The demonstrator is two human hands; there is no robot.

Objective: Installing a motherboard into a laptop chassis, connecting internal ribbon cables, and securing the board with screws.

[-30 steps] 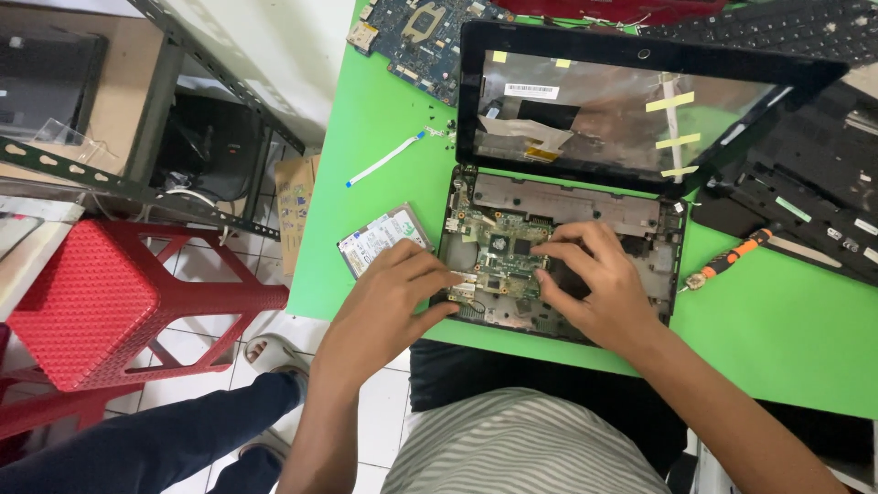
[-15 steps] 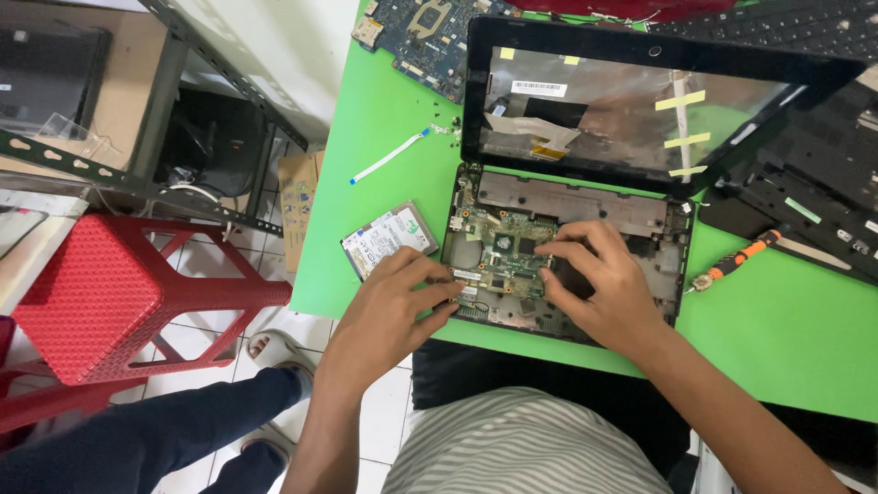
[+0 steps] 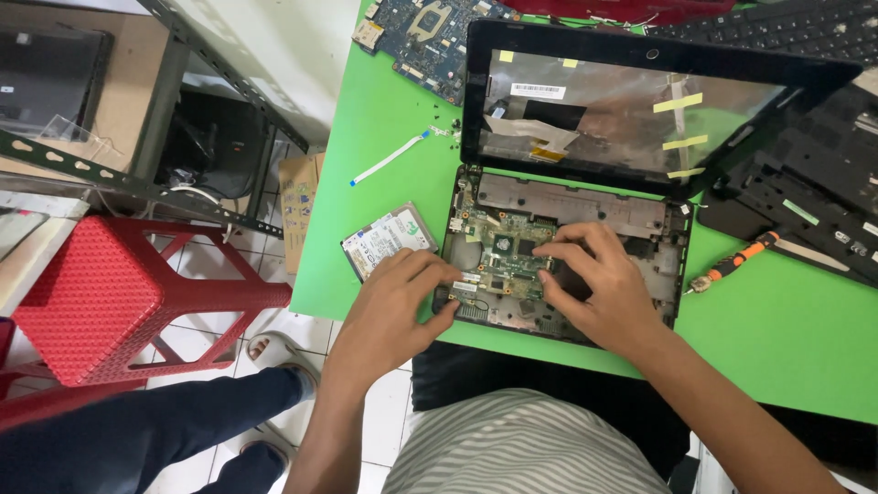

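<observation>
head view: we see the fingers [image 3: 437,274] of the left hand [image 3: 389,316] curled and pinching the left edge of the green circuit board [image 3: 503,261], while the right hand [image 3: 599,288] spreads its fingers flat on the board's right part, gripping nothing we can make out. the board sits inside the opened laptop base [image 3: 567,252] on the green worktop [image 3: 384,119]. a hard drive [image 3: 386,238] lies just left, an orange-handled screwdriver [image 3: 736,263] to the right.
</observation>
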